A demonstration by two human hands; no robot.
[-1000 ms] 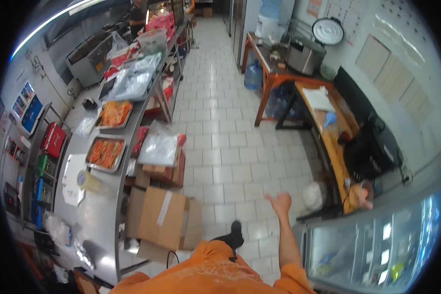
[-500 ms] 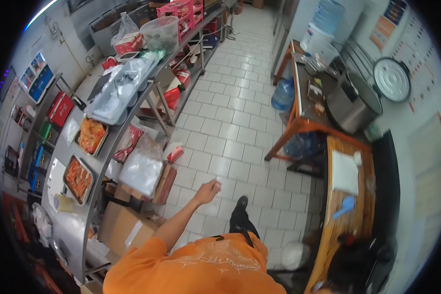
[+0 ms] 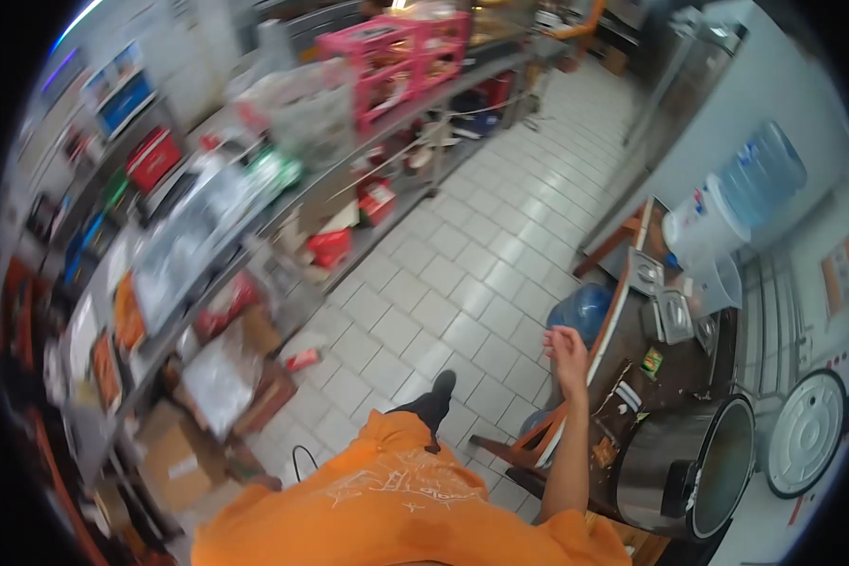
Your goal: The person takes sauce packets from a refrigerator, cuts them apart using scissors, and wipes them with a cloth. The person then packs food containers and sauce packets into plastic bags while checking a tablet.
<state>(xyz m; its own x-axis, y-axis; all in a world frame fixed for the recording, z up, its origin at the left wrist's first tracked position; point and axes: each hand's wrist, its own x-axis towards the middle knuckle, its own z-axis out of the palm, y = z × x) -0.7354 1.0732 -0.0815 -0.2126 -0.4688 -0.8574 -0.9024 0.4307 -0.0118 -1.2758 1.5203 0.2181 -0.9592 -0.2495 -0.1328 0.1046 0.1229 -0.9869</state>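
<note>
My right hand [image 3: 566, 354] reaches forward beside the edge of the dark-topped table [image 3: 602, 385], above the blue water jug [image 3: 580, 311] on the floor. Its fingers are loosely bent and a little apart, with nothing between them. Only a bit of my left hand [image 3: 270, 482] shows, low beside my orange shirt, and its fingers are hidden. Close to my right forearm stands a large metal pot [image 3: 653, 472] with a dark handle.
Along the left runs a metal counter [image 3: 165, 363] with food trays and a pink crate [image 3: 396, 66]; boxes [image 3: 174, 457] sit below. A tiled floor aisle [image 3: 434, 274] leads forward. On the right are a water dispenser [image 3: 703, 222] and a round lid [image 3: 806, 434].
The view has swung and moved forward. My right hand has come into view at the right, while my left hand has dropped back beside my body.
</note>
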